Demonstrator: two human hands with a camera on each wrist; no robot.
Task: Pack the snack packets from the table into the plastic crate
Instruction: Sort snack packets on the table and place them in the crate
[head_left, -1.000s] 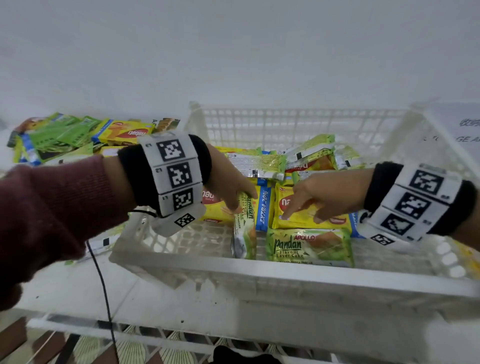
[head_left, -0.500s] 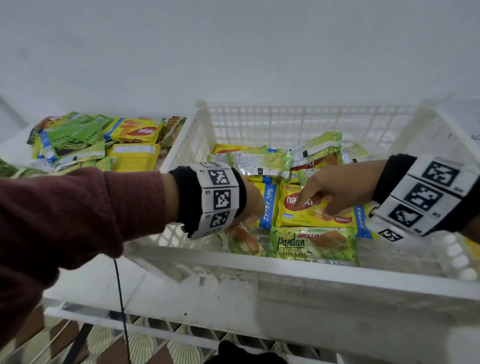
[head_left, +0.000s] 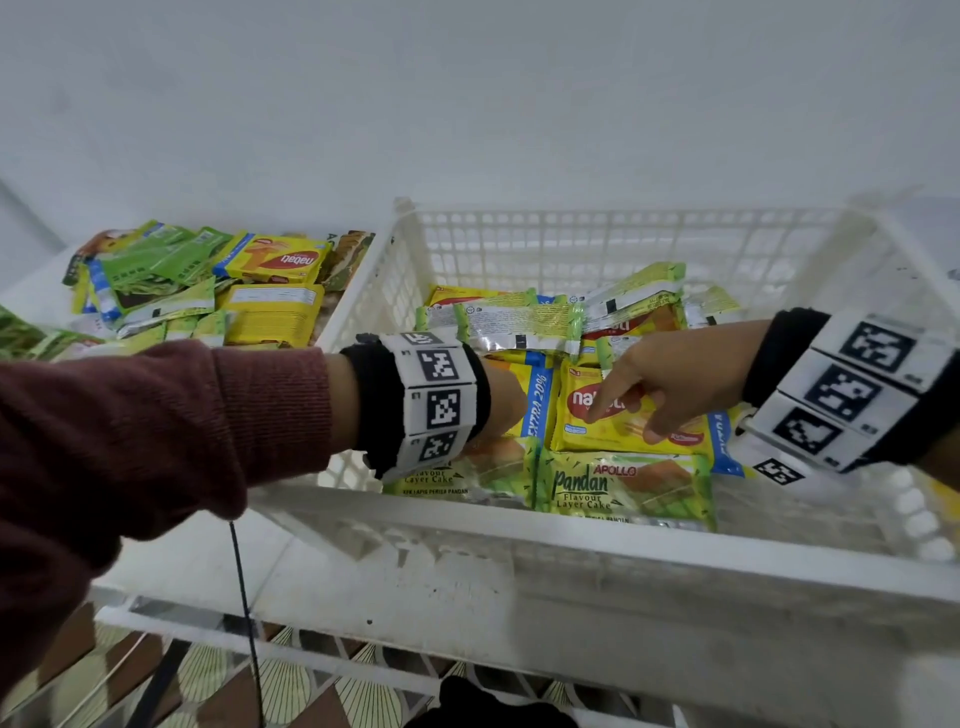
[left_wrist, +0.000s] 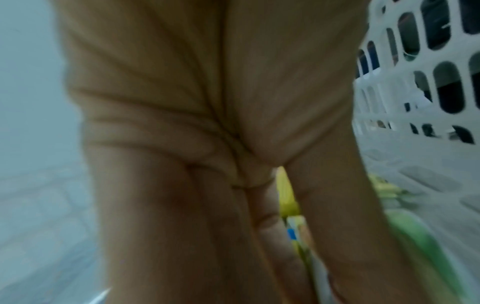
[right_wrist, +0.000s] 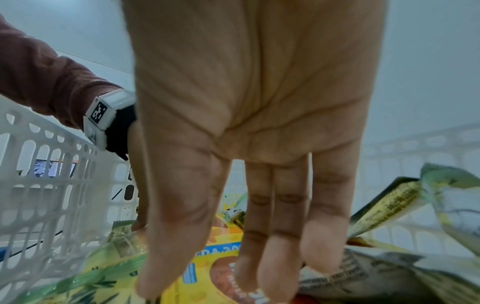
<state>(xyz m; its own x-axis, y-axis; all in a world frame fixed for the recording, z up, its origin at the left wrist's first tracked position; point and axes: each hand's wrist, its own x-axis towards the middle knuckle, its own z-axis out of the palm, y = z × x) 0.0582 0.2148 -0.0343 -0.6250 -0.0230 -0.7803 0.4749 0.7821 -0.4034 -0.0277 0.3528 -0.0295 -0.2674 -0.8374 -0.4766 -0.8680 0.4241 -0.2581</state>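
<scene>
Both hands inside the white perforated plastic crate (head_left: 613, 551), which stands on the white counter (head_left: 218, 561).

Left hand (head_left: 501, 400): half a second ago it was setting a green Pandan layer-cake packet (head_left: 467, 470) down near the crate's front wall; a second ago that packet stood on edge. Now it lies flat, face up, just beside a second green Pandan packet (head_left: 623, 486). The wristband hides the fingers in the head view. In the blurred wrist view the fingers (left_wrist: 182, 226) look extended, with packet edges showing between them and the thumb; whether they still pinch anything I cannot tell.

Right hand (head_left: 670, 384): unchanged over the second, fingers (right_wrist: 270, 246) straight and spread, resting flat on the yellow wafer packet (head_left: 623, 426), holding nothing.

Meaning: one more packet looks placed, the front row tidier. The crate holds a loose layer of packets, yellow and green. A sizeable heap of green and yellow snack packets (head_left: 208, 286) remains on the counter left of the crate, so packing is well short of done. Likely next: left hand withdraws to the heap.
</scene>
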